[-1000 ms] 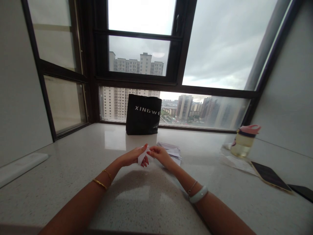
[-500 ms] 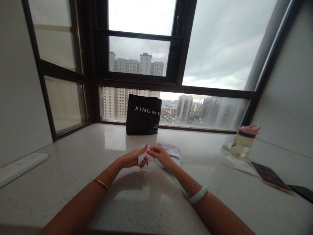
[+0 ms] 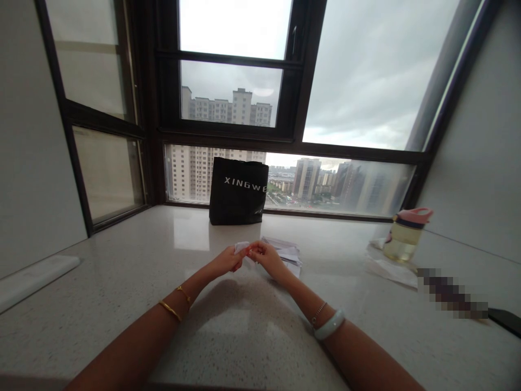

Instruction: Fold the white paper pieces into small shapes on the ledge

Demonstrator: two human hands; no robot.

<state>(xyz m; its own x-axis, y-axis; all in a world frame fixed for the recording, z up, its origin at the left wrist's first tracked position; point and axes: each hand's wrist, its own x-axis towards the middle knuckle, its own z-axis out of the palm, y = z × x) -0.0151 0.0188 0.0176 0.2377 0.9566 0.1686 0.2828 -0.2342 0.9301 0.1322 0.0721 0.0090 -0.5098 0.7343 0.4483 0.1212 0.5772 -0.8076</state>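
Observation:
Both hands meet over the speckled white counter [image 3: 260, 331], around a small piece of white paper [image 3: 241, 246]. My left hand [image 3: 228, 260] is closed on the paper, which shows above its fingers. My right hand [image 3: 264, 255] pinches at the paper's right side, its fingertips touching those of the left. How the paper is folded is hidden by the fingers. A loose pile of white papers [image 3: 288, 252] lies just behind and to the right of my right hand.
A black bag [image 3: 238, 193] stands upright against the window. On the right are a pink-lidded bottle [image 3: 405, 236], white tissue-like sheets [image 3: 393, 271], a pixelated flat item [image 3: 451, 293] and a dark flat object [image 3: 504, 320]. A long white object [image 3: 40, 277] lies at far left.
My left hand has turned and its fingers have closed in, so less of the paper shows. The right hand has stayed nearly in place, now touching the left.

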